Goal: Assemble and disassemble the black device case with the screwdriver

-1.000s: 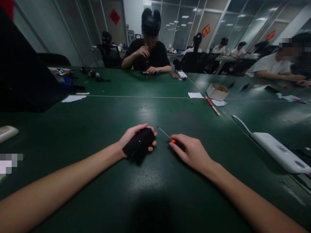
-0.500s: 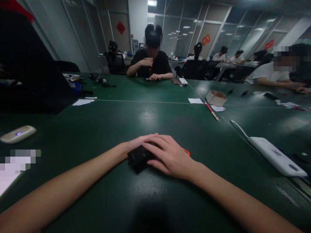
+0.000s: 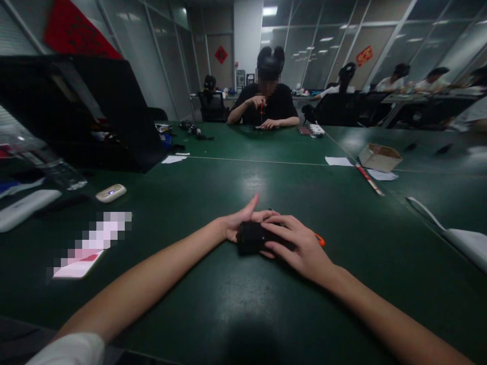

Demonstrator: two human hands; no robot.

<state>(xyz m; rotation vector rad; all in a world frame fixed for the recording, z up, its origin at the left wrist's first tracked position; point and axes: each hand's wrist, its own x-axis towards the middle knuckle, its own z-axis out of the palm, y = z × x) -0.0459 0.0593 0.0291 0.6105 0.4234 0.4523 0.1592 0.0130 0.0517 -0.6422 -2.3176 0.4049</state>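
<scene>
A small black box-shaped object [image 3: 251, 237] is between my two hands, low over the green table. My left hand [image 3: 241, 217] supports it from behind and underneath, thumb stretched upward and away from it. Fingertips show below its near edge. My right hand [image 3: 299, 243] lies over its right part, fingers bent across the top and front. An orange looped piece [image 3: 320, 239] sticks out beyond my right hand; what it belongs to is hidden. Much of the black object is covered by my right fingers.
On the green table [image 3: 171, 309], a pale oval device [image 3: 111, 193] and a pinkish-white flat item [image 3: 81, 263] lie left. A clear bottle [image 3: 57, 165] rests by a large black panel [image 3: 102, 111]. Rightward are a white power strip [image 3: 470, 243] and carton [image 3: 380, 157]. A person [image 3: 266, 106] sits opposite.
The view has turned left, so the scene sits further right. My left thumb has lifted away from the black object, and more of that hand shows beneath it. My right hand stays on top.
</scene>
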